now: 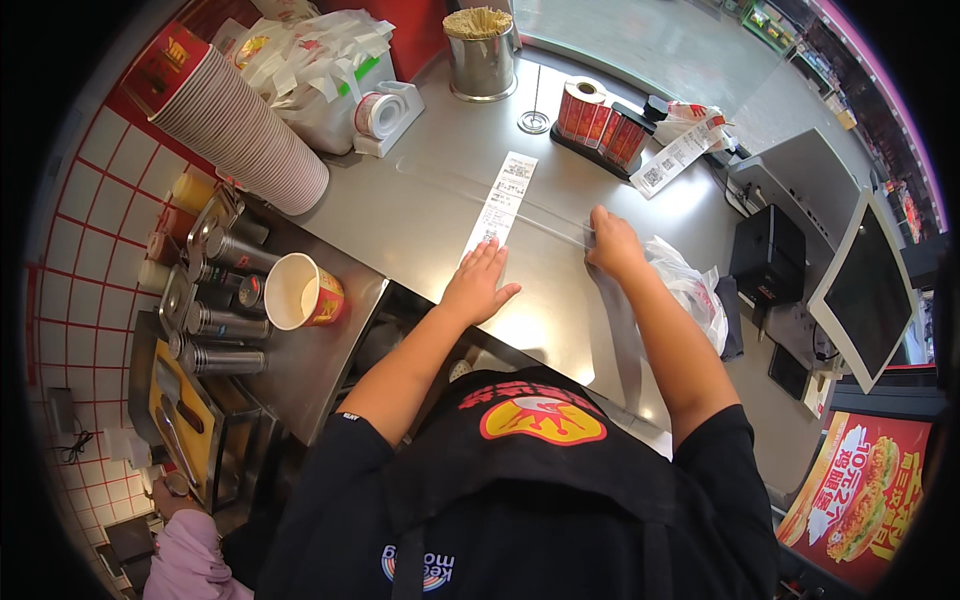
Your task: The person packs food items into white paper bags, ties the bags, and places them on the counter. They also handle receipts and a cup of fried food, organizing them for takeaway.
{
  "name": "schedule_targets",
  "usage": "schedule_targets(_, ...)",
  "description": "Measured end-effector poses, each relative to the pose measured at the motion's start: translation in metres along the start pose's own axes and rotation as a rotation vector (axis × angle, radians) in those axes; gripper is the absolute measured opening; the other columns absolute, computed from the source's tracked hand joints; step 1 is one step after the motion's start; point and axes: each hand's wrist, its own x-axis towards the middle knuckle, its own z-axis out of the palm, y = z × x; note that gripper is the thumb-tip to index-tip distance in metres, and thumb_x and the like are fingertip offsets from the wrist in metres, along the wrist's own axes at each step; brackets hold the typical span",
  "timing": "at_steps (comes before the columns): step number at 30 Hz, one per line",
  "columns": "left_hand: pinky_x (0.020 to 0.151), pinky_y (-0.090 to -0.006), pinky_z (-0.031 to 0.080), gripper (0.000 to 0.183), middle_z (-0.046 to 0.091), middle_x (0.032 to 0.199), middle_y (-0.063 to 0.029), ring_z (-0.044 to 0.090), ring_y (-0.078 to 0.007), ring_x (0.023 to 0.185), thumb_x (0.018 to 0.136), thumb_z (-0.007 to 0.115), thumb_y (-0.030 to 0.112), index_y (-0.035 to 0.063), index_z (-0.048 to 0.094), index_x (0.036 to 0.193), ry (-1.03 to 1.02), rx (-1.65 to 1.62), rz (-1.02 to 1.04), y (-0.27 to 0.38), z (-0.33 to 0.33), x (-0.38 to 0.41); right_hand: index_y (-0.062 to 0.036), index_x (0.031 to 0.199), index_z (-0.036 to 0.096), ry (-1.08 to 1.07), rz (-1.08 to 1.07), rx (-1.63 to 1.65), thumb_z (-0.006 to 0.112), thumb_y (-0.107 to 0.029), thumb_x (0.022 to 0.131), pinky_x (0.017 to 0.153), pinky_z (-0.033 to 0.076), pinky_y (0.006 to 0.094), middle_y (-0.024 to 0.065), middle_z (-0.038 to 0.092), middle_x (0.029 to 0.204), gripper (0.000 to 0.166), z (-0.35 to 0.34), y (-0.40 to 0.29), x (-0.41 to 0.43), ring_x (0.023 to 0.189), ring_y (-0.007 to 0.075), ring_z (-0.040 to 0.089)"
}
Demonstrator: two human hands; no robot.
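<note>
My left hand [478, 283] lies flat, its fingertips on the lower end of a long printed paper receipt [504, 196] on the steel counter [420, 225]. My right hand [615, 241] is closed to the right of the receipt and pinches the edge of a clear plastic film or bag [555, 229]. That film stretches left over the counter and crosses the receipt; its exact outline is hard to see. Beside my right forearm sits a crumpled white plastic bag [686, 289].
Stacked paper cups [247, 135], bagged goods [307, 82], a tape dispenser [390, 116], a steel stick canister [482, 64], a receipt spike [534, 121] and a label roll [592, 120] line the back. A paper cup [300, 292] and shakers stand left, a screen [862, 292] right. Another person's sleeve [187, 559] shows lower left.
</note>
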Motion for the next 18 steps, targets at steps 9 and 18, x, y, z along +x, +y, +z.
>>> schedule_targets(9,0.105,-0.0420,0.017,0.073,0.026,0.139,-0.0135,0.023,-0.0291,0.129,0.080,0.049,0.051,0.0039,0.030,0.132,0.040,0.092,-0.086,-0.055,-0.024,-0.013,-0.0059,0.086,0.042,0.022,-0.034,0.010,0.065,-0.002,0.057,0.071,0.043,0.0396,0.0142,0.055,0.084,0.037,0.002,0.007,-0.002,0.084,0.0341,0.052)
schedule_targets(18,0.106,-0.0410,0.016,0.073,0.025,0.139,-0.0129,0.022,-0.0284,0.130,0.080,0.047,0.052,0.0039,0.030,0.132,0.045,0.062,-0.130,-0.052,-0.021,-0.011,-0.0063,0.087,0.043,-0.025,-0.057,0.019,0.066,-0.003,0.057,0.072,0.044,0.0410,0.0146,0.056,0.087,0.038,-0.003,0.008,-0.001,0.084,0.0341,0.053)
